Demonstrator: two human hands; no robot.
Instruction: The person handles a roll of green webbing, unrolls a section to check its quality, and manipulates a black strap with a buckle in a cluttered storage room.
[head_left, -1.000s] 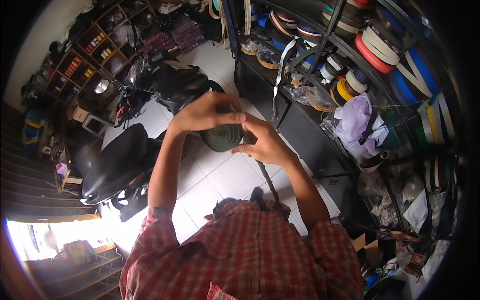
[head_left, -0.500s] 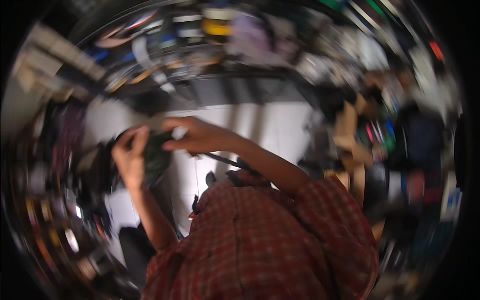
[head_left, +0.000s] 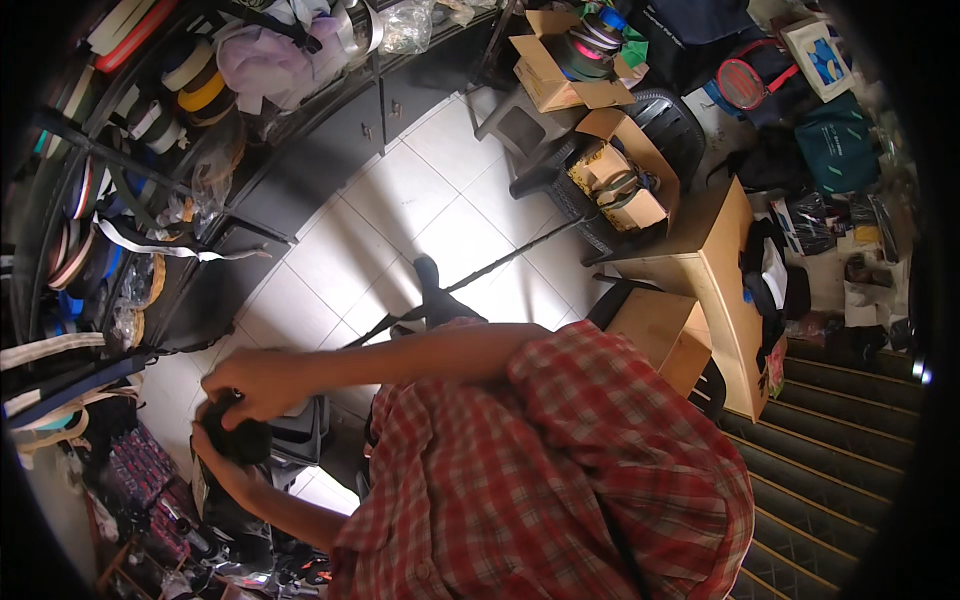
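Observation:
My left hand (head_left: 211, 446) is curled around a dark, rounded bundle (head_left: 243, 438), at the left of the view. Over its top my right hand (head_left: 260, 380) closes, with fingers bent onto the bundle. The bundle looks like a dark roll, but its exact kind is hard to make out. From beyond my right forearm a long dark strap (head_left: 500, 262) stretches across the floor to an open carton (head_left: 655, 160) on a chair. Whether the strap joins the bundle is hidden.
Shelves (head_left: 150, 215) of strap rolls line the left and far side. Another open carton (head_left: 548, 82) sits on a grey stool (head_left: 515, 122). A wooden desk (head_left: 690, 262) stands at the right, beside slatted steps (head_left: 830, 450). White floor tiles (head_left: 425, 170) lie ahead.
My view has swung round to the right and become sharp. My hands have come closer together; my right hand now lies over the bundle, where before it was apart at its side.

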